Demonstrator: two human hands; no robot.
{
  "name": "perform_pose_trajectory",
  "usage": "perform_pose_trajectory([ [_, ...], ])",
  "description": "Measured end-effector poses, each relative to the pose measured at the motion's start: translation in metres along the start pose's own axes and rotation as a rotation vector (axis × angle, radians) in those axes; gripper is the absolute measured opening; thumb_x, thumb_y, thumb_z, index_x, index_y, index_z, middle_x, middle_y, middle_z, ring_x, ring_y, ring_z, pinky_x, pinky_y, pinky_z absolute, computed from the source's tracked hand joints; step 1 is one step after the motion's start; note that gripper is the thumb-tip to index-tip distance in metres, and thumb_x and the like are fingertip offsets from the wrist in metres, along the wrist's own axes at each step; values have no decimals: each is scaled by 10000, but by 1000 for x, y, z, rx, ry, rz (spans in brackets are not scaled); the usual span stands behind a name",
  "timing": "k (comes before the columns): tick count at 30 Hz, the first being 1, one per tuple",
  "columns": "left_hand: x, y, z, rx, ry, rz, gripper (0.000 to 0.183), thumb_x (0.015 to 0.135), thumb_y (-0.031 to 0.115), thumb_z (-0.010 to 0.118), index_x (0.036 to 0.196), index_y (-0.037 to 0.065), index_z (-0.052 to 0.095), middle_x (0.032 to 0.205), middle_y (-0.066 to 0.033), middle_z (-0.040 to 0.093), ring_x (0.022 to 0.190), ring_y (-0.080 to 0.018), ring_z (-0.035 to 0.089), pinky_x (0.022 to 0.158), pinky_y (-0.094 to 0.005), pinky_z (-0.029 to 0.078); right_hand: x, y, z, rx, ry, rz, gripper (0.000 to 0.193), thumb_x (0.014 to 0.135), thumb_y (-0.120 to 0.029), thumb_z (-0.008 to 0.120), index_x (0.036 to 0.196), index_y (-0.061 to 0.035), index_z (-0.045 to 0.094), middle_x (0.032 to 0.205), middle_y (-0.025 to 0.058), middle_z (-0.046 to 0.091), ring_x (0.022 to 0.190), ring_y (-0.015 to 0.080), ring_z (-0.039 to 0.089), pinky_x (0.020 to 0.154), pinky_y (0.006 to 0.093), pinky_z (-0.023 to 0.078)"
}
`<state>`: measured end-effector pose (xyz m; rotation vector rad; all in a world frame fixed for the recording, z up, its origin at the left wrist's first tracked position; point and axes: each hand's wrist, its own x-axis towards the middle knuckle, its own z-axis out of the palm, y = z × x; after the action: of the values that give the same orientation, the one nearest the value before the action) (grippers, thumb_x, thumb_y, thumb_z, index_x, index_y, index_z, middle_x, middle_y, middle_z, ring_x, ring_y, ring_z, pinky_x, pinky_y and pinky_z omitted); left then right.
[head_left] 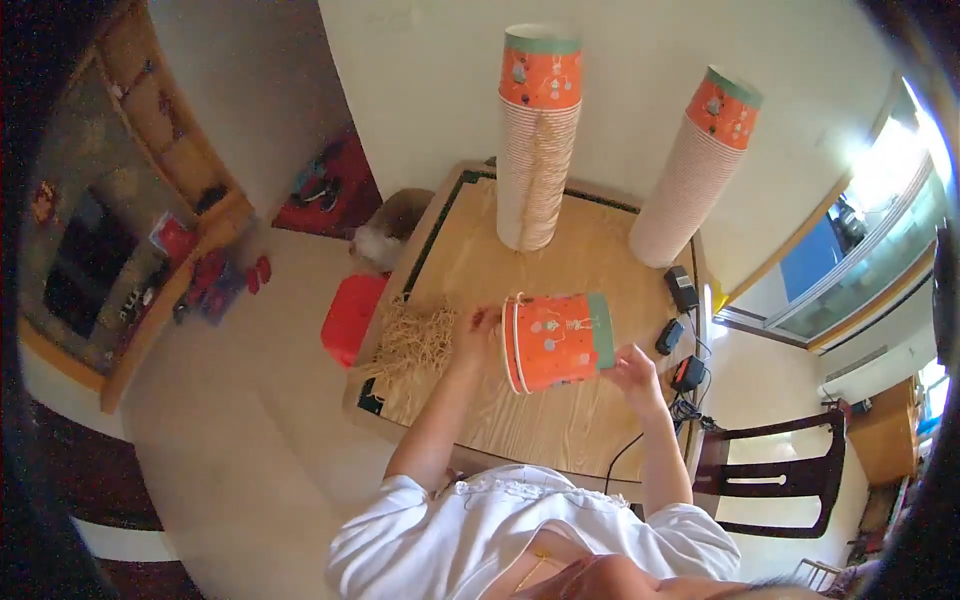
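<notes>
The left hand (482,326) and right hand (633,371) grasp opposite ends of a sideways, round orange-and-green paper bucket (555,343) above a brown wood-grain table (455,255).

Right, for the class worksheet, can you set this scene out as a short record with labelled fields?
Held item: orange cup, sideways over the table, green-banded end to the right
Left hand: left hand at the rim end, fingers partly hidden
Right hand: right hand on the green-banded end
Stacks: left stack and right stack of matching cups, towards the far side
Left of cup: pile of tan strands
Right edge: black adapters and cables
Beyond table, right: dark chair
</notes>
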<state>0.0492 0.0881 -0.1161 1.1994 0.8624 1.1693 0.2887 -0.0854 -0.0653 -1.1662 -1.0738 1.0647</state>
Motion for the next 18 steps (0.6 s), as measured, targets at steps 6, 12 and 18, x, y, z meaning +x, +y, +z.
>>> perform_pose_trajectory([
  [6,-31,51,10,105,-13,44,163,870,186,568,838,26,570,701,4,564,645,-106,558,632,-232,455,3,8,3,-278,58,-228,203,777,47,619,892,-60,491,796,-19,507,784,73,498,734,234,415],
  [12,-73,15,21,626,-93,446,148,702,126,693,801,76,596,1094,-140,468,1020,-283,453,886,-403,357,9,13,37,-96,319,-226,201,800,17,607,875,-68,441,813,-21,464,794,77,471,751,247,406],
  [18,-99,-44,40,683,-218,466,660,724,110,654,1314,131,358,1222,-164,422,1152,-307,409,952,-431,357,17,36,78,59,387,-272,166,829,18,564,896,-59,433,834,-9,439,797,83,466,721,232,413],
])
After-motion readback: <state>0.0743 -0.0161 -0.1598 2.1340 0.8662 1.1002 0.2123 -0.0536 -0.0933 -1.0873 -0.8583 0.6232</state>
